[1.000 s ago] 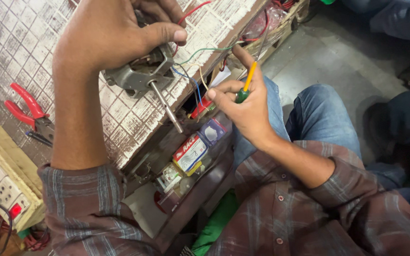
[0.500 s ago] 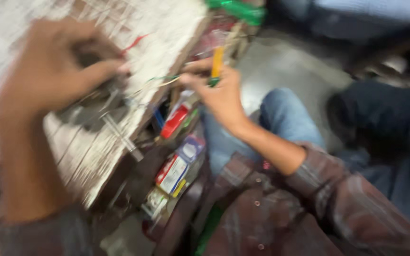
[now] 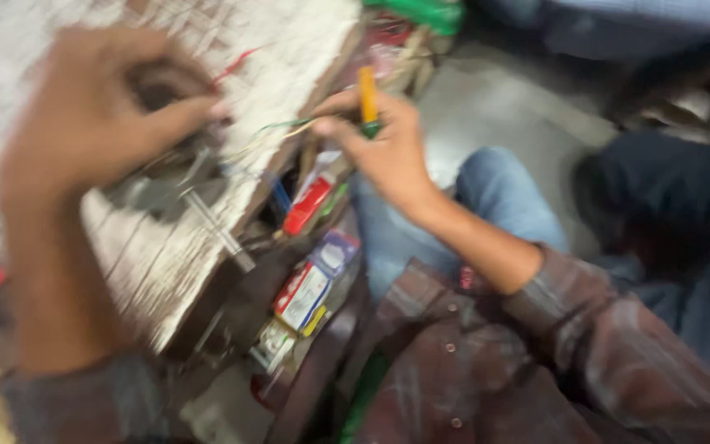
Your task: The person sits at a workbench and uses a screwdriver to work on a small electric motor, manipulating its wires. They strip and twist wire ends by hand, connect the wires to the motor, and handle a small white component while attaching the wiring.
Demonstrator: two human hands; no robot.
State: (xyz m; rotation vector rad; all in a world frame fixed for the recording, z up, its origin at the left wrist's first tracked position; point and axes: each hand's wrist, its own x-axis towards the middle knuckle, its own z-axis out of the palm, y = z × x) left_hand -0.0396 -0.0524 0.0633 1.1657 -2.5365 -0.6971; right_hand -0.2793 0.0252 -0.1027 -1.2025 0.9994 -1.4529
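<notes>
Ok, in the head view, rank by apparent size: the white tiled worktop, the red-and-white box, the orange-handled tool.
1. White tiled worktop, largest.
2. Red-and-white box.
3. Orange-handled tool, smallest, though the right hand hides part of it and blur softens edges.

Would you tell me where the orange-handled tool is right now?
In the head view, upper centre: the orange-handled tool stands in the right hand, beside the workbench edge.

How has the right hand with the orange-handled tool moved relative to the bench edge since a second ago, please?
Cannot tell for sure: the camera swung and blurred. The right hand with the tool sits beside the bench edge, much as before.
</notes>
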